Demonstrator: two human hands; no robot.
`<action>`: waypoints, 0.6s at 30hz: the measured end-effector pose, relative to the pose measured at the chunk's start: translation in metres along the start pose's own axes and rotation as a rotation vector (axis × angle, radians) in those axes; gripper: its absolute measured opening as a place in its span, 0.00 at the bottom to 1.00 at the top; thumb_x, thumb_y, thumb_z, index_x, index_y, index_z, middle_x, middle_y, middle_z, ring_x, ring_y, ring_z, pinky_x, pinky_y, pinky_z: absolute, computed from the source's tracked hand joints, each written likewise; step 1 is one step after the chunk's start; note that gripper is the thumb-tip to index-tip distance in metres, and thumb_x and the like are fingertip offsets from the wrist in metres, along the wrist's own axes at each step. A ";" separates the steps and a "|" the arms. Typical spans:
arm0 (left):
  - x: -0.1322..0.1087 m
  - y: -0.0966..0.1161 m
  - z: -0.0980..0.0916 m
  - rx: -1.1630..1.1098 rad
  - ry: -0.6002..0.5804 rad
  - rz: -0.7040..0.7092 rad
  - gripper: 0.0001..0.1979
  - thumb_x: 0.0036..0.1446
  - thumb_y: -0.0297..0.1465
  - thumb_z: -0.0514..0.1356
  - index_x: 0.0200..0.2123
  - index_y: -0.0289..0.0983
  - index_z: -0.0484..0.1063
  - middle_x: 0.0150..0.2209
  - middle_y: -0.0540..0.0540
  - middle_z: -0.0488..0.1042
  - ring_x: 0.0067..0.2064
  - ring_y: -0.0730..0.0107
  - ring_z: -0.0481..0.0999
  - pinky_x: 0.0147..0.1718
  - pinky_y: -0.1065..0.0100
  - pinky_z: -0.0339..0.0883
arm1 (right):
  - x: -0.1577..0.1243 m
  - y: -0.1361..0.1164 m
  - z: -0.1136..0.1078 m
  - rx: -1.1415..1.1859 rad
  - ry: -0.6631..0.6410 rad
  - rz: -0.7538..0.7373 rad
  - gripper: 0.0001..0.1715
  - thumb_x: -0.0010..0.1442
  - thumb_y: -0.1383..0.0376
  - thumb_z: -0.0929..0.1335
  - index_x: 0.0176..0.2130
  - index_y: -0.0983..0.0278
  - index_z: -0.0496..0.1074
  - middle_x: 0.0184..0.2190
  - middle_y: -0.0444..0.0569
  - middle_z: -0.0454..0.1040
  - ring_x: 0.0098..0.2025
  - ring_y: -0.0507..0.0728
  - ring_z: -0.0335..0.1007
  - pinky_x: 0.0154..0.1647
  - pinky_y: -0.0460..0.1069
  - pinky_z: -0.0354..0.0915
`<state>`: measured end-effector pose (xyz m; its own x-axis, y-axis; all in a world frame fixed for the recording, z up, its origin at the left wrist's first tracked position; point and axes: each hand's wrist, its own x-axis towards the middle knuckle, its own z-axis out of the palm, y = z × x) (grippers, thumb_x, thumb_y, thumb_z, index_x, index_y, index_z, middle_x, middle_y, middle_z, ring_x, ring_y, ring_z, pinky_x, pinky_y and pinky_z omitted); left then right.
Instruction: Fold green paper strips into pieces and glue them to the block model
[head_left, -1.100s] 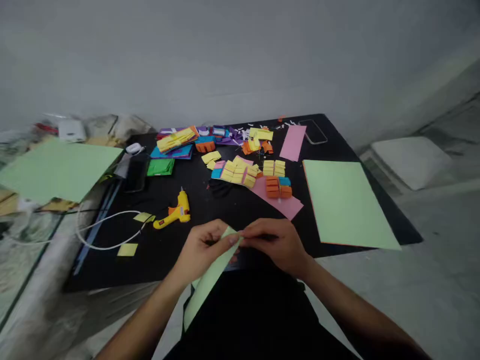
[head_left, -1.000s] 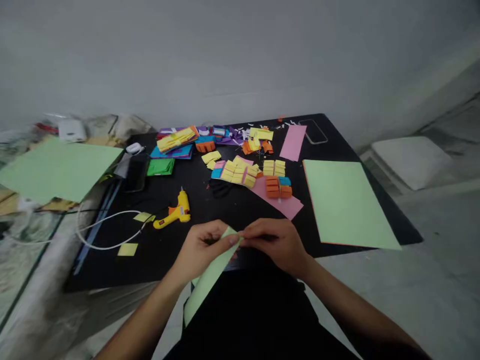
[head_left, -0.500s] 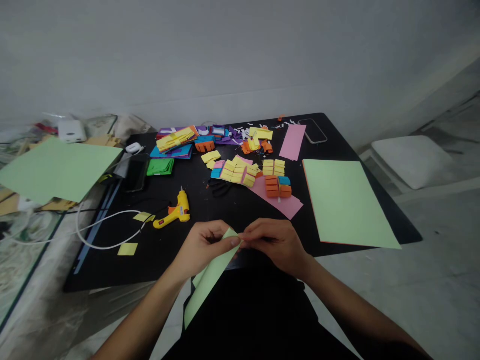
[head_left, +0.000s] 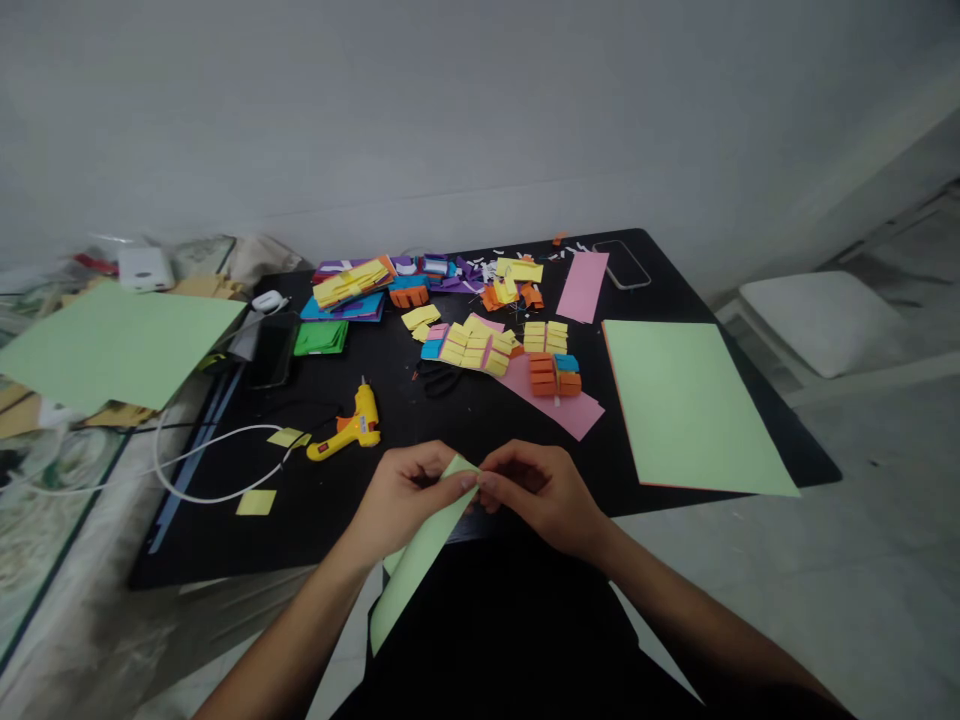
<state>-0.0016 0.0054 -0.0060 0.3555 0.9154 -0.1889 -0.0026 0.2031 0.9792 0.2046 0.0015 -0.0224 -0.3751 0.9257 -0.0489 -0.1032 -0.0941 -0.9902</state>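
Observation:
A light green sheet of paper (head_left: pixel 424 563), bent over on itself, hangs at the table's near edge above my lap. My left hand (head_left: pixel 416 497) is closed on it, thumb on top near its upper corner. My right hand (head_left: pixel 541 494) pinches the tip of that corner between thumb and fingers, right beside the left thumb. Beyond my hands, a yellow glue gun (head_left: pixel 352 425) lies on its side to the left. Straight ahead are strips of yellow paper pieces (head_left: pixel 476 347) and a block of folded orange paper (head_left: pixel 553 377) resting by pink paper (head_left: pixel 583 416).
Light green sheets (head_left: pixel 694 405) lie at the table's right, and another green sheet (head_left: pixel 124 340) sits over clutter at the left. A white cable (head_left: pixel 195 497) loops near a dark phone (head_left: pixel 272 350). Paper scraps (head_left: pixel 510 290) and a second phone (head_left: pixel 622 265) are farther back.
The fingers of my right hand have curled and shifted a little at the paper's corner, the thumb now showing more. My left hand keeps its hold on the sheet.

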 end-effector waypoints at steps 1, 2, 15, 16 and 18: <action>0.000 0.001 0.000 0.009 -0.001 0.003 0.13 0.61 0.38 0.71 0.30 0.34 0.79 0.27 0.47 0.81 0.27 0.73 0.76 0.28 0.74 0.66 | 0.000 -0.001 0.000 -0.005 -0.001 -0.002 0.10 0.65 0.58 0.75 0.36 0.63 0.80 0.28 0.44 0.80 0.29 0.51 0.77 0.34 0.47 0.73; 0.000 0.001 -0.001 0.023 -0.002 0.005 0.13 0.61 0.38 0.70 0.30 0.34 0.79 0.27 0.47 0.81 0.27 0.74 0.76 0.27 0.74 0.66 | 0.000 -0.001 0.000 -0.010 -0.002 -0.003 0.10 0.66 0.59 0.74 0.36 0.63 0.80 0.27 0.44 0.80 0.28 0.51 0.76 0.33 0.47 0.72; 0.001 -0.004 -0.008 0.197 0.064 0.085 0.20 0.66 0.44 0.64 0.30 0.34 0.79 0.25 0.50 0.73 0.26 0.75 0.66 0.26 0.73 0.59 | 0.000 -0.007 0.002 -0.081 0.050 -0.034 0.11 0.67 0.58 0.73 0.36 0.63 0.78 0.27 0.44 0.78 0.28 0.52 0.75 0.33 0.48 0.72; 0.001 -0.004 -0.008 0.201 0.059 0.074 0.20 0.66 0.45 0.64 0.31 0.35 0.80 0.25 0.50 0.72 0.26 0.75 0.66 0.26 0.73 0.59 | 0.000 -0.007 0.001 -0.081 0.065 -0.037 0.11 0.67 0.58 0.73 0.36 0.63 0.78 0.27 0.44 0.78 0.28 0.52 0.75 0.33 0.48 0.72; 0.000 -0.002 -0.008 0.210 0.049 0.049 0.19 0.66 0.45 0.64 0.33 0.35 0.80 0.24 0.50 0.72 0.25 0.75 0.65 0.25 0.74 0.58 | 0.000 -0.006 0.000 -0.073 0.093 -0.039 0.11 0.67 0.58 0.73 0.36 0.63 0.78 0.27 0.44 0.78 0.27 0.52 0.75 0.32 0.48 0.72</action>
<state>-0.0091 0.0076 -0.0086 0.3141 0.9391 -0.1396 0.1776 0.0863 0.9803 0.2050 0.0017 -0.0161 -0.2848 0.9584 -0.0187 -0.0472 -0.0336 -0.9983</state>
